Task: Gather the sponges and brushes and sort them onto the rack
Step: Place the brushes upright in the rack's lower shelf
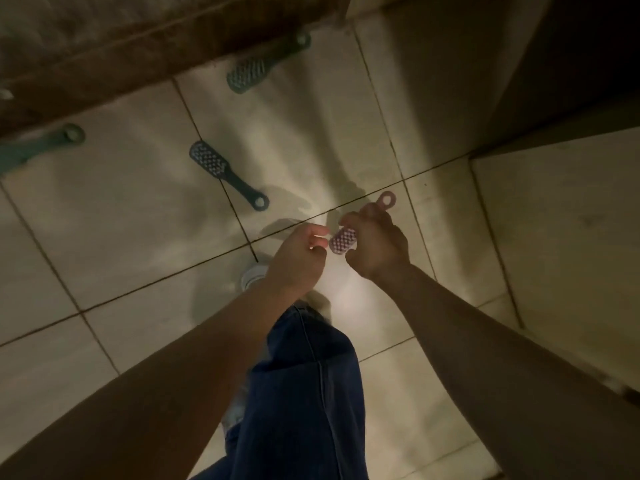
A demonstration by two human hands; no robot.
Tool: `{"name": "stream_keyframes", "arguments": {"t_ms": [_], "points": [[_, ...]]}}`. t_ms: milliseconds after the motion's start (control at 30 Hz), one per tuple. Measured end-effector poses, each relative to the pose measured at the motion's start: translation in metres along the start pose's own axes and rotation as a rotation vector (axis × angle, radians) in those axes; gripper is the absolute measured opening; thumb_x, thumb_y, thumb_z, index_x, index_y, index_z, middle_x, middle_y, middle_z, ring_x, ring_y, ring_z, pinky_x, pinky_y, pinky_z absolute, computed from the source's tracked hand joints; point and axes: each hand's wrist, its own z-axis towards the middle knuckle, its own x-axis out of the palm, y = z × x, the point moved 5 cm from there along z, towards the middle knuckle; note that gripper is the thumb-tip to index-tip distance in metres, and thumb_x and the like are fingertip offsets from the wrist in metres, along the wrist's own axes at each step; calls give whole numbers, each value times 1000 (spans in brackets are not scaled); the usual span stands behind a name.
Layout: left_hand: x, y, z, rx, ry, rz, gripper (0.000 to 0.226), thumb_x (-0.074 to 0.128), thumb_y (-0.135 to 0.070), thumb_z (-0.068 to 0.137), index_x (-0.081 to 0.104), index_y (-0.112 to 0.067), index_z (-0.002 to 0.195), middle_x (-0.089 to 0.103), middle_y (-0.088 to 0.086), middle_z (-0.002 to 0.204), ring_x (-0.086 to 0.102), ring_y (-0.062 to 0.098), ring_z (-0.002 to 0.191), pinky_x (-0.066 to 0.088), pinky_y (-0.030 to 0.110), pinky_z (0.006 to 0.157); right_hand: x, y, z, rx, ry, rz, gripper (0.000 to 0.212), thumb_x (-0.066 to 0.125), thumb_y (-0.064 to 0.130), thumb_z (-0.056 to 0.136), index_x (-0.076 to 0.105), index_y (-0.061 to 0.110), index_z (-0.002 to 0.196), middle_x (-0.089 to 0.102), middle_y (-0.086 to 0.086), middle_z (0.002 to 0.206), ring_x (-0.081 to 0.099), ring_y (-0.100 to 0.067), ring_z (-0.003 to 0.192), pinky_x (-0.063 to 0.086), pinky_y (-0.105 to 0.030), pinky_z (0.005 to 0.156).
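right hand (376, 244) — grips pink brush (342, 240)

Dim light falls on a pale tiled floor (138, 220) beside a brown upholstered edge (121, 46).

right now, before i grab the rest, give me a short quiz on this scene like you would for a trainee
1. Which part of the pink brush points toward the left hand? A) bristle head B) handle ring C) neither
2. How many brushes lie on the tiled floor?
3. True or false: the right hand is empty.

Key
1. A.
2. Three: the far teal brush, the left teal brush and the dark brush between them.
3. False: it grips the pink brush.
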Motion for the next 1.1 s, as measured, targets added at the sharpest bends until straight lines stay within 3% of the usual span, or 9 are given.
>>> {"name": "stream_keyframes", "arguments": {"t_ms": [167, 300, 600, 700, 767, 833, 900, 1000, 1100], "points": [[10, 16, 20, -26, 45, 34, 40, 41, 5, 89, 51, -12, 124, 61, 9, 112, 60, 24, 105, 49, 38, 96, 18, -5, 11, -92, -30, -147, 54, 71, 5, 71, 56, 25, 119, 43, -2, 126, 38, -24, 124, 39, -35, 96], [15, 23, 28, -71, 52, 13, 41, 41, 5, 89, 50, -12, 125, 59, 7, 112, 59, 23, 107, 48, 33, 95, 23, -6, 17, -171, -169, -216, 45, 70, 4, 72, 58, 19, 112, 47, -5, 122, 39, -27, 122, 35, -35, 94], [11, 23, 34, -124, -62, -96, 30, 45, -9, 94, 54, -14, 123, 61, 7, 117, 59, 20, 105, 48, 33, 89, 25, 1, 29, -293, -235, -347, 25, 69, 22, 72, 61, 20, 96, 56, -2, 107, 49, -25, 106, 31, -37, 90], [1, 18, 28, -137, -101, -203, 22, 48, -17, 97, 57, -13, 116, 64, 4, 106, 61, 16, 95, 47, 23, 75, 18, 13, 25, -234, -266, -59, 13, 62, 26, 80, 65, 24, 93, 68, 3, 86, 61, -20, 84, 37, -33, 79], [-10, 14, 25, -144, -122, -261, 24, 38, -22, 101, 58, -13, 112, 65, 5, 107, 61, 19, 99, 47, 26, 80, 13, 27, 24, -109, -250, 346, 19, 63, 30, 87, 68, 27, 105, 70, 8, 93, 62, -12, 82, 44, -28, 72], [-25, 10, 23, -149, -166, -305, 28, 31, -19, 102, 58, -14, 107, 66, 6, 103, 62, 20, 98, 47, 30, 85, 9, 47, 27, 18, -192, 792, 21, 66, 27, 88, 71, 26, 108, 70, 11, 95, 63, -3, 84, 50, -26, 76], [-43, 4, 20, -105, -214, -295, 25, 36, -15, 99, 61, -12, 99, 66, 4, 91, 63, 16, 86, 49, 31, 81, 3, 72, 33, 92, -116, 1064, 17, 70, 23, 87, 74, 21, 103, 72, 5, 92, 68, -8, 86, 56, -32, 80], [-71, -4, 19, -20, -236, -288, 23, 41, -9, 94, 64, -4, 99, 66, 2, 82, 63, 10, 71, 52, 25, 69, -3, 110, 46, 105, 13, 1134, 16, 74, 22, 84, 74, 13, 98, 74, -12, 92, 71, -25, 86, 59, -45, 78], [-102, 3, 21, -59, -301, -356, 25, 42, -20, 99, 60, -3, 107, 66, 6, 87, 60, 12, 59, 50, 27, 58, 2, 142, 62, 86, 149, 1139, 18, 73, 21, 85, 74, 5, 92, 73, -15, 85, 68, -21, 73, 61, -40, 67]]}}
